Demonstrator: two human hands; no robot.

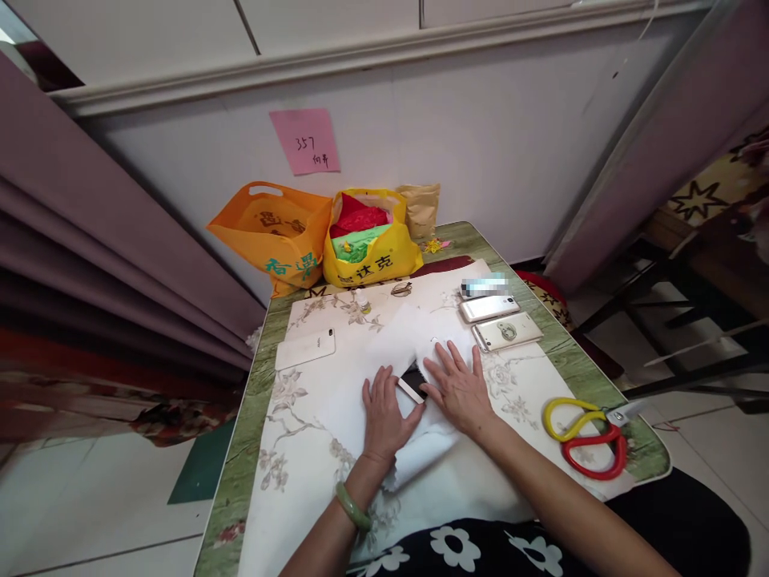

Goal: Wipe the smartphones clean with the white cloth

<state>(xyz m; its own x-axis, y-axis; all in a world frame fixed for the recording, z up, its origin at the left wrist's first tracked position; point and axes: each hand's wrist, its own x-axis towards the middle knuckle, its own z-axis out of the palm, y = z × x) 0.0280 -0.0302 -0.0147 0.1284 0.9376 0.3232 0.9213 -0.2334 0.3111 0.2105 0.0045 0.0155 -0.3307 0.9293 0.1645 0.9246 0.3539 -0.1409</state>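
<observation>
A phone [412,387] with a dark screen and white end lies on a white cloth [352,405] with a jagged edge. My left hand [385,413] rests flat beside it, its index finger and thumb touching the phone's near end. With fingers spread, my right hand [461,389] lies flat on a folded-over part of the cloth, which covers the phone's far part. The right thumb reaches the phone's right side. Neither hand is closed around anything.
Left stands a white phone [306,349], face down. At right lie a gold phone [508,332], a silver phone [489,308], a blurred box [484,285] and red-yellow scissors [585,437]. A small bottle [363,302], orange bag [270,232] and yellow bag [372,260] are behind.
</observation>
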